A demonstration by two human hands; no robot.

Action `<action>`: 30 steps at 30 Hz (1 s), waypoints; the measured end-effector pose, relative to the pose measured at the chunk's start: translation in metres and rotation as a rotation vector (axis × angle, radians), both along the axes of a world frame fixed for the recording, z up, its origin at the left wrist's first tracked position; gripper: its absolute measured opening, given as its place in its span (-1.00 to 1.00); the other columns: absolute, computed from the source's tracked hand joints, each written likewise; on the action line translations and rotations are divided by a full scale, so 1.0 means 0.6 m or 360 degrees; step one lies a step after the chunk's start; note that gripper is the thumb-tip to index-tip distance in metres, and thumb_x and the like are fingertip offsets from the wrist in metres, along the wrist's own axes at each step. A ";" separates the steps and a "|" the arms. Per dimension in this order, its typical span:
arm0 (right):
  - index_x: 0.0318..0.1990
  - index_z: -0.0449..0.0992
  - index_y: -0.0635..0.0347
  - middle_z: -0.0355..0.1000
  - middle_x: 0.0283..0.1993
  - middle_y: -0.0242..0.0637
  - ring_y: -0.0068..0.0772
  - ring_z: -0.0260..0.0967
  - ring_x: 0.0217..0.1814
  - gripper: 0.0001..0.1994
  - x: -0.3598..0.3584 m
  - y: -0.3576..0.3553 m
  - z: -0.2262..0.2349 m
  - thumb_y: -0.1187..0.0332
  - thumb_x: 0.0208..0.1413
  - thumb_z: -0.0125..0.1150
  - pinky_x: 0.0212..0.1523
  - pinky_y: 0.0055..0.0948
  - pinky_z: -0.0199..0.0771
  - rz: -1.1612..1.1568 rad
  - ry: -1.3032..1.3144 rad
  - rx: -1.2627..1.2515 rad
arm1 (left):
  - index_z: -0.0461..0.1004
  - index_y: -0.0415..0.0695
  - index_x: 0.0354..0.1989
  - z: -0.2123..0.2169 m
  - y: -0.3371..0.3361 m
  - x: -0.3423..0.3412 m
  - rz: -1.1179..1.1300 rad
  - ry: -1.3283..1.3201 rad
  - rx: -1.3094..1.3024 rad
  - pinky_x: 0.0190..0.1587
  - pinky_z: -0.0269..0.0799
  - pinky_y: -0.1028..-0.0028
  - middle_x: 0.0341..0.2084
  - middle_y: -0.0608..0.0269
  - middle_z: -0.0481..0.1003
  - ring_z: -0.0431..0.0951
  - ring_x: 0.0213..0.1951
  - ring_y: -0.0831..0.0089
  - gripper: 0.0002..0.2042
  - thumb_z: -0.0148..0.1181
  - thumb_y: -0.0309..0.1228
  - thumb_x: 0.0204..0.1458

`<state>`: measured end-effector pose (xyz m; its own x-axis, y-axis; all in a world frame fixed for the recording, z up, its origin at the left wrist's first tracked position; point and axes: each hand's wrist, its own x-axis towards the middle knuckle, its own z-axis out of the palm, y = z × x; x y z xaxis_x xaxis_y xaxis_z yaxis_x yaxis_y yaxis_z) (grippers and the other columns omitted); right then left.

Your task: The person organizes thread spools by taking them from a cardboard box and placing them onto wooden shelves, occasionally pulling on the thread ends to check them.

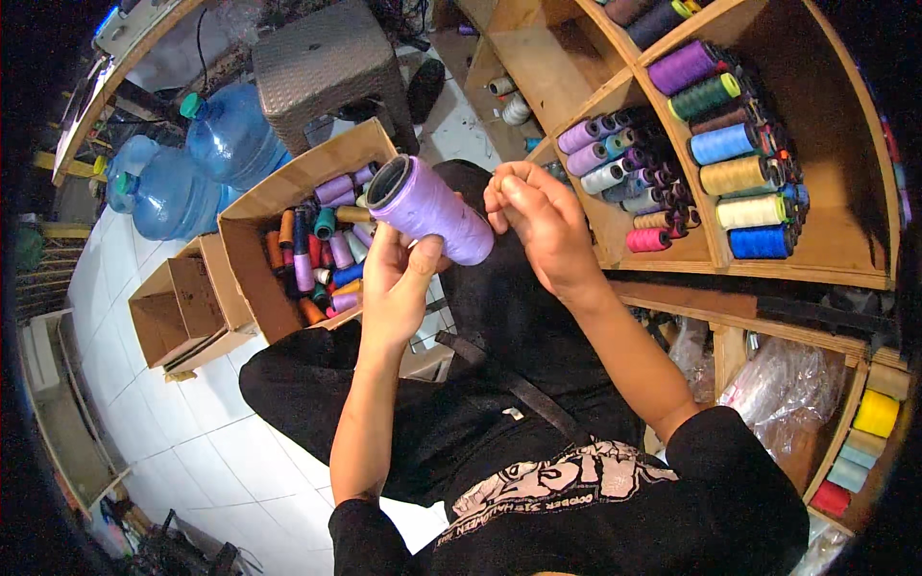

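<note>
A large lilac spool of thread (437, 213) is tilted in front of my chest, its dark hollow end facing up and left. My left hand (399, 283) is closed around it from below, the thumb along its side. Just right of the spool, my right hand (543, 226) is raised with thumb and fingers pinched together. Whatever lies in that pinch, perhaps a thread end, is too fine to make out. Beyond my left hand stands an open cardboard box (252, 264) holding many-coloured thread spools (331, 245).
On the right, a wooden shelf (663, 115) holds stacked spools (735, 182) in its compartments, with plastic bags (788, 384) below. Blue water jugs (230, 134) and a woven brown stool (327, 72) stand at the far left. An empty carton (178, 307) sits on white tiles.
</note>
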<state>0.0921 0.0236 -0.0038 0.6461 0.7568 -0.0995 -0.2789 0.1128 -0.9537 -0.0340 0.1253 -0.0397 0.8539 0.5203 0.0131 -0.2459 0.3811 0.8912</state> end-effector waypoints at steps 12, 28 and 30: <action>-0.35 0.48 0.25 0.44 -0.41 -0.32 -0.52 0.39 -0.36 -0.87 -0.022 0.013 0.014 0.41 -0.06 0.20 -0.36 -0.53 0.36 -0.0108 -0.1091 -0.0305 | 0.20 -0.19 0.04 -0.001 -0.003 -0.002 0.0174 0.0134 -0.0049 -0.28 0.30 0.58 -0.21 0.32 0.40 0.38 -0.28 0.60 -0.58 0.11 -0.29 0.04; -0.35 0.55 0.23 0.49 -0.46 -0.32 -0.55 0.32 -0.53 -0.74 0.234 0.073 -0.079 0.20 0.03 0.11 -0.47 -0.51 0.29 -0.0648 -0.1102 -0.0538 | 0.13 -0.20 0.09 -0.004 0.013 0.005 0.0101 -0.0050 -0.0238 -0.07 0.39 0.41 -0.02 0.11 0.34 0.40 -0.04 0.40 -0.59 0.01 -0.35 0.09; -0.38 0.56 0.23 0.49 -0.48 -0.27 -0.45 0.38 -0.50 -0.73 0.319 0.075 -0.127 0.18 -0.07 0.20 -0.43 -0.45 0.32 -0.0947 -0.1454 -0.0559 | 0.13 -0.20 0.09 -0.008 0.012 0.012 0.0099 -0.0035 -0.0213 -0.07 0.40 0.39 -0.02 0.10 0.33 0.39 -0.04 0.38 -0.59 -0.01 -0.34 0.10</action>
<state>0.2837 0.0683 -0.0802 0.8319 0.3303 0.4459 0.5428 -0.3178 -0.7774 -0.0270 0.1326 -0.0447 0.8201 0.5708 -0.0418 -0.2915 0.4794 0.8277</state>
